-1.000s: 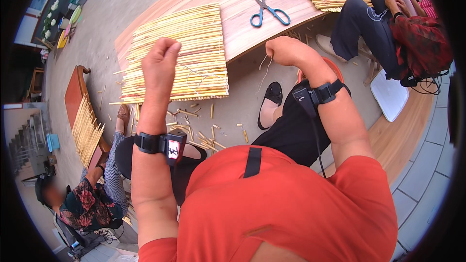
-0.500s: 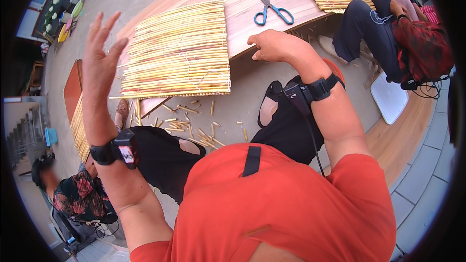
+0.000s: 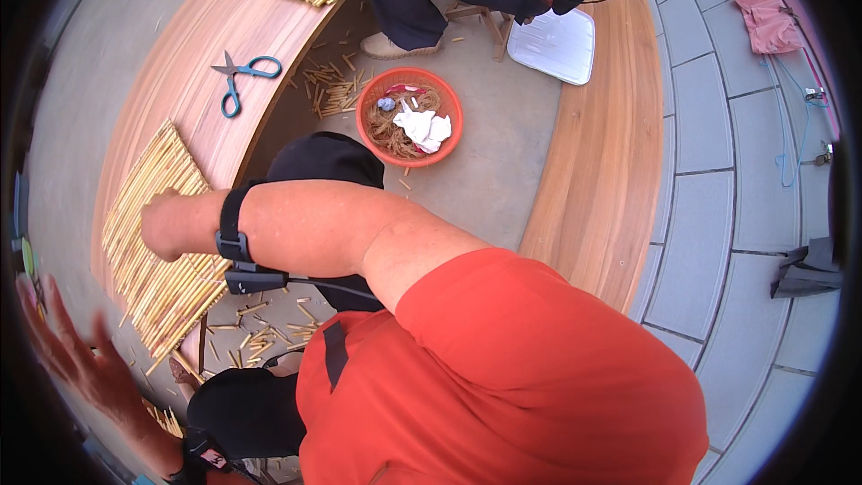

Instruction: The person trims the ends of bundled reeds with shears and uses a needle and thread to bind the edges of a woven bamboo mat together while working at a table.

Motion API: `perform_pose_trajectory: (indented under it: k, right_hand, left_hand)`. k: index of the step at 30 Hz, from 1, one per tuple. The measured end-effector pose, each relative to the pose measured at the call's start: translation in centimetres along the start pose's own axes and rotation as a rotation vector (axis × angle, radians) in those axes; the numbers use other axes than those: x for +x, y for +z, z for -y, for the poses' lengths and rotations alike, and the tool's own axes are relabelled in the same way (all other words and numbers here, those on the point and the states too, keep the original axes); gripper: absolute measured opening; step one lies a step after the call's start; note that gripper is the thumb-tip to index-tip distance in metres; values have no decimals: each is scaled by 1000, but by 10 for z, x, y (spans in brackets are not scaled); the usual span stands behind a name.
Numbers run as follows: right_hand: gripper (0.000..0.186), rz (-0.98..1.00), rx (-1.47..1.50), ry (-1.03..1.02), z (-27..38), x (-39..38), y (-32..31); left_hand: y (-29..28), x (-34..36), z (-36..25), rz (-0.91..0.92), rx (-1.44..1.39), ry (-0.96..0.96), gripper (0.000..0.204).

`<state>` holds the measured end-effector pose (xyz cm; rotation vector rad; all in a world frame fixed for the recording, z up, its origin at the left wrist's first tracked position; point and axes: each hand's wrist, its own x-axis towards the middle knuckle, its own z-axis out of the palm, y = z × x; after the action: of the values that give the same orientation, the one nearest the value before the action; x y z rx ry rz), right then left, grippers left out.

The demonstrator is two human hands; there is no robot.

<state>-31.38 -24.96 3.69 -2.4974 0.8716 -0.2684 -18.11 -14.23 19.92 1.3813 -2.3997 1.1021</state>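
Stick mat (image 3: 154,286) lies on the table (image 3: 175,67); my right hand (image 3: 166,224) has moved over it, grip I can't tell; my left hand (image 3: 85,364), fingers apart, hovers nearby, so the right seems working alone.

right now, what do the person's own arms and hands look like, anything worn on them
The right hand and left hand are ungloved. The right arm has a red short sleeve, a black wrist strap with a buckle, and a black box with a dark cable. A black device with a small pale label sits on the left wrist.
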Motion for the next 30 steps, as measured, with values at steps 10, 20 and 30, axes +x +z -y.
perform_pose_trajectory:
  k: [10,20,30]
  right_hand:
    - [19,-116,940,-485,105,75,42]
    - [32,40,1063,-400,64,42,45]
    - [45,76,1178,-372,49,42,35]
  left_hand:
    - [52,-92,-56,61,-334,-171,59]
    - [61,-59,-77,184,-590,-406,43]
    - [101,-87,-36,-98,-617,-601,59]
